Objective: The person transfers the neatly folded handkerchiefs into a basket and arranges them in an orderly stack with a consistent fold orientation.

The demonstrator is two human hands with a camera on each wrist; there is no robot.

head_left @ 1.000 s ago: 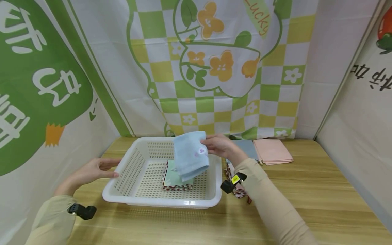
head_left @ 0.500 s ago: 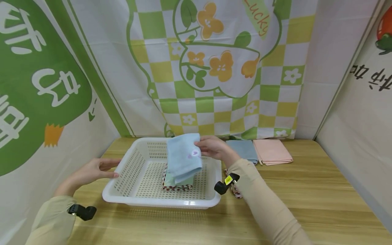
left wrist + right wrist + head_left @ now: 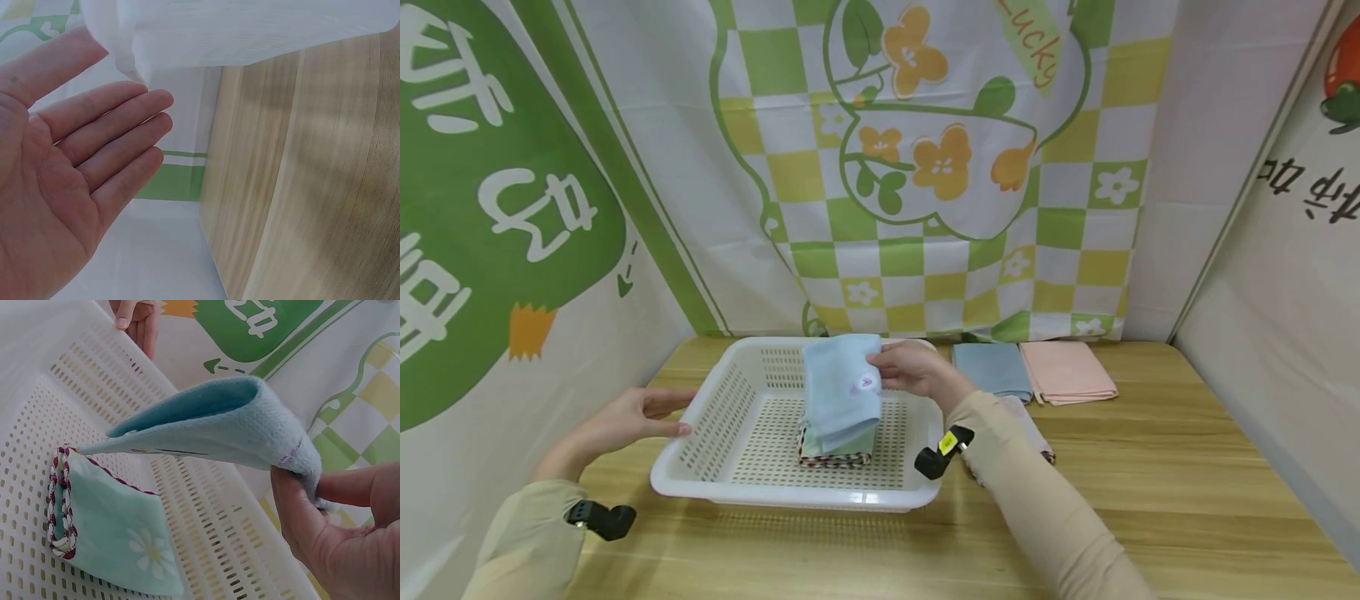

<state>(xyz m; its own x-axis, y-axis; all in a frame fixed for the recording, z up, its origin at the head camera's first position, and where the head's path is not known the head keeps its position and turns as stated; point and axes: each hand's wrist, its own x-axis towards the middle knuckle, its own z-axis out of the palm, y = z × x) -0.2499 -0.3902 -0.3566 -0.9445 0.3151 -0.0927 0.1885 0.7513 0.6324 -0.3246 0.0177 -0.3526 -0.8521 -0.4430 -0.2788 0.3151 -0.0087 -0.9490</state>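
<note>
My right hand point(image 3: 917, 367) pinches a folded light blue towel point(image 3: 841, 383) by its right edge, holding it over the basket. A small purple heart badge shows on it. Beneath lies a folded mint green towel point(image 3: 122, 528) with a white daisy and a dark red and white trim, on the floor of the white plastic basket point(image 3: 760, 493). In the right wrist view the light blue towel's left end overlaps the green one's edge. My left hand point(image 3: 625, 423) rests at the basket's left rim, its fingers point(image 3: 128, 134) straight and its thumb at the rim.
Right of the basket, a folded grey-blue towel point(image 3: 991, 369) and a folded pink towel point(image 3: 1067, 371) lie at the back of the wooden table point(image 3: 1187, 492). Partly behind my right forearm lies a pale towel point(image 3: 1028, 425) with a checked edge. Printed cloth walls surround the table.
My right hand has carried the light blue towel left and slightly down, over the green towel. The left hand and the basket have stayed in place.
</note>
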